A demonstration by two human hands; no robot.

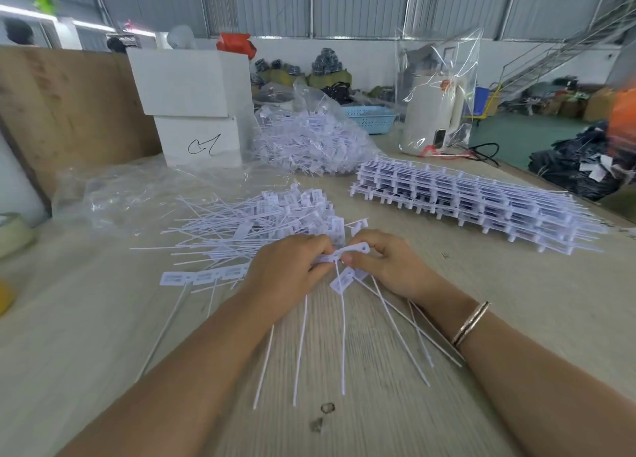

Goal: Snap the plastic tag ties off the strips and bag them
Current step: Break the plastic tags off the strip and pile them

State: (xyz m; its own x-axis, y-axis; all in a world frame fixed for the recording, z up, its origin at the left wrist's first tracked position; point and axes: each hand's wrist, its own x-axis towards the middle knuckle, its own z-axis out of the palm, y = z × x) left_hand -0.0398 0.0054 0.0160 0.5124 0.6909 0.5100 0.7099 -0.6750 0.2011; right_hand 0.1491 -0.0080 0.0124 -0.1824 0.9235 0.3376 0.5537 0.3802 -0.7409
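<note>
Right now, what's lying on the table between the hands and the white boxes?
In the head view, a loose pile of snapped-off tag ties lies between the hands and the white boxes, with crumpled clear plastic behind it.

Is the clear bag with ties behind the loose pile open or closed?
Open. The clear bag lies on the table with its mouth gaping upward, and white ties fill it.

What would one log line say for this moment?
both hands pinch tag strip | snapping ties | loose pile behind | bag part-filled
</note>
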